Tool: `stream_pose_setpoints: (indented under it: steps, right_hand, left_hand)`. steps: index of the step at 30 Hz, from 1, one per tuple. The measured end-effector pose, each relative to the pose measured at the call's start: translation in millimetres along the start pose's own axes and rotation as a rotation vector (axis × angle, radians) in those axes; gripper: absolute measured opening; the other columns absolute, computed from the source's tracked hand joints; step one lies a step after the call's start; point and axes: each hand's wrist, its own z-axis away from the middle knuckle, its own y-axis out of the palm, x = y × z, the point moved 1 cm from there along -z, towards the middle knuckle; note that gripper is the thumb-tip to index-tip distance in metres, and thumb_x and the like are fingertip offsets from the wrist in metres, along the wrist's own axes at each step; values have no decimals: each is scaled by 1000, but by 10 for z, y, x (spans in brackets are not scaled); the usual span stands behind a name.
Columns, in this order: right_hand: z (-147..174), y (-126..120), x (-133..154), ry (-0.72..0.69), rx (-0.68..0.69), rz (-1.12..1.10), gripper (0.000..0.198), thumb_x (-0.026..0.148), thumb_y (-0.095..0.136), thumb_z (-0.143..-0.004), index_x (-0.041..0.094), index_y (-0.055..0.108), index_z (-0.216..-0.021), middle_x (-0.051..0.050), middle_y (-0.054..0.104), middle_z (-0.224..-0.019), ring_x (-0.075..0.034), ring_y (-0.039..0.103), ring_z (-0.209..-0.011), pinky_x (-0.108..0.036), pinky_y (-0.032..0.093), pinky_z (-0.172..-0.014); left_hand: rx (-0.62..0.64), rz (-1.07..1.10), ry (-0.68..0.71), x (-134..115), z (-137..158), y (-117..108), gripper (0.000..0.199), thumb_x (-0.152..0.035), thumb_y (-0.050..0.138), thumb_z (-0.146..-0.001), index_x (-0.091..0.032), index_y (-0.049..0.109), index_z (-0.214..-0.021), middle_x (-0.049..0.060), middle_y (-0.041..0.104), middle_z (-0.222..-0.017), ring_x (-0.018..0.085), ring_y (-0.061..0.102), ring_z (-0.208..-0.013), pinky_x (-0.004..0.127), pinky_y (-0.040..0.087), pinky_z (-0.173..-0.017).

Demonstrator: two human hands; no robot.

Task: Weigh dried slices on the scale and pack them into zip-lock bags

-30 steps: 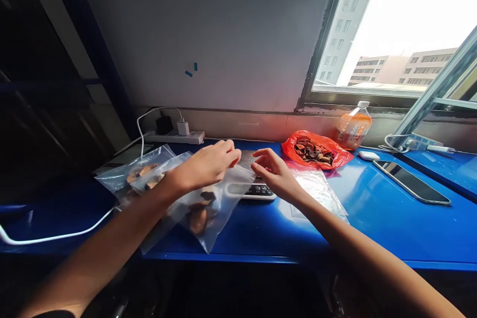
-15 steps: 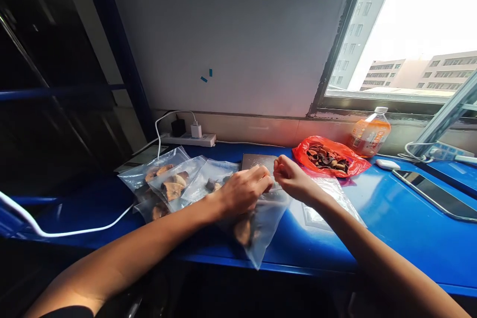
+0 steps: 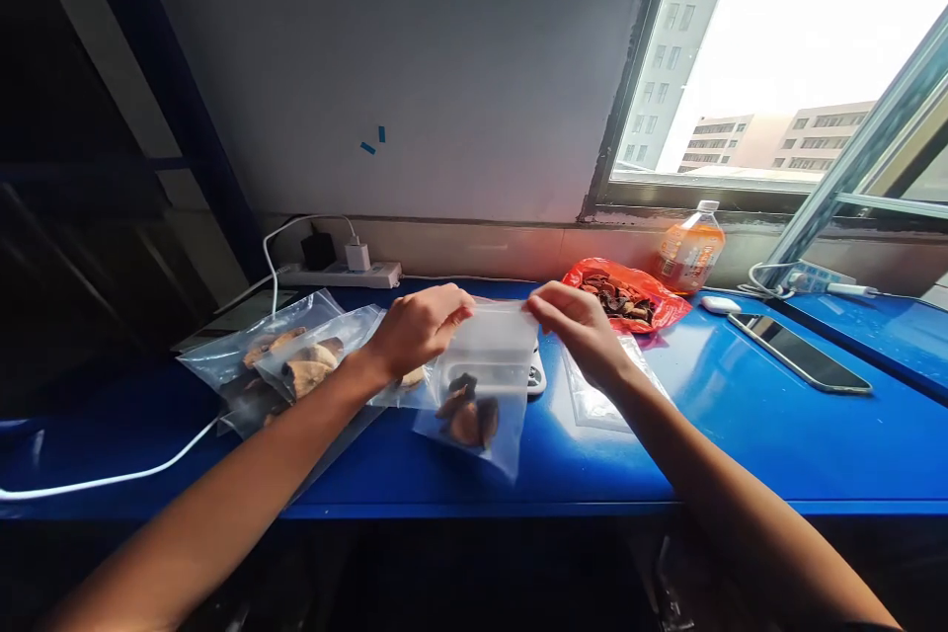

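A translucent plastic zip bag hangs upright between my hands, with several brown dried slices gathered at its bottom. My left hand pinches the bag's upper left corner. At the upper right corner, my right hand has the edge between thumb and fingers. Behind the bag, a white kitchen scale shows only in part. More filled zip bags lie overlapping to the left, partly covered by my left forearm. Beyond my right hand sits an open red plastic bag of dried slices.
Flat clear bags lie under my right forearm. A phone, a white case and an orange drink bottle stand or lie at the right. A power strip with a white cable is against the wall.
My hands have moved apart, stretching the bag's top edge between them. The bag now hangs flatter, facing me, and the scale's edge shows behind it. The view has shifted slightly right.
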Motion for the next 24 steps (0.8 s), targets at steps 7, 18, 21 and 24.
stream_pose_setpoints:
  steps: [7,18,21,24]
  right_hand:
    - [14,44,-169,272,-63,-432,53,48,69,-76,28,46,-120,-2,60,-98,-16,60,-87,-29,51,-69]
    - [29,-399,-143,165,-225,-410,27,34,73,-75,19,61,-95,-3,66,-82,-12,58,-64,-23,44,-54]
    - [85,-1177,-153,276,-428,-81,22,23,71,-77,19,64,-97,-8,69,-93,-14,64,-75,-25,47,-64]
    - [65,-1766,-135,387,-493,304,12,23,57,-87,17,64,-95,-12,70,-92,-14,64,-71,-26,47,-63]
  left_hand:
    - [-570,448,-321,223,1,-144,21,-40,53,-90,-22,63,-88,-5,55,-54,12,50,-49,24,37,-50]
    - [-216,409,-218,60,49,-38,30,-46,57,-87,-20,64,-100,4,69,-94,13,59,-66,26,48,-60]
    - [-114,250,-114,25,90,-5,28,-41,56,-89,-22,62,-109,5,63,-110,13,60,-74,26,49,-63]
    - [-39,195,-58,-1,116,36,28,-38,54,-90,-23,59,-114,4,58,-115,12,59,-74,26,49,-63]
